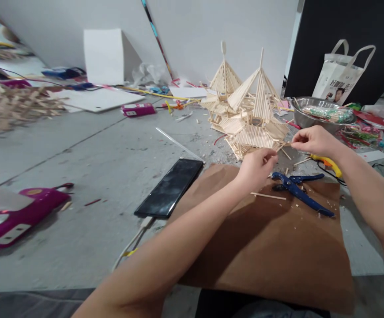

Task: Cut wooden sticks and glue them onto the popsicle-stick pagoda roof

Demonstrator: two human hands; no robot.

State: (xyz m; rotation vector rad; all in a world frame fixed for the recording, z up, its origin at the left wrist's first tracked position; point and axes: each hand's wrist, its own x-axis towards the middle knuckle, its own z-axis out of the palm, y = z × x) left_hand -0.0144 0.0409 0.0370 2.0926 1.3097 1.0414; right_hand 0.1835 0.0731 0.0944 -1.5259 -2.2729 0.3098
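A model building of thin wooden sticks (pixel 245 110), with two pointed roofs, stands on the grey table beyond a brown board (pixel 271 247). My left hand (pixel 256 168) is closed in a pinch just in front of the model's lower edge. My right hand (pixel 313 140) pinches one end of a short wooden stick (pixel 286 145) that points toward the model. The two hands are close together over the board's far edge. Blue cutting pliers (pixel 299 190) lie on the board below my hands, beside a loose stick (pixel 268 195).
A black phone (pixel 170 187) on a cable lies left of the board. A steel bowl (pixel 303 118) with sticks and a white tote bag (pixel 340 75) are at the back right. A yellow-handled tool (pixel 327 163), magenta packs (pixel 16 216) and another stick structure (pixel 13 108) lie about.
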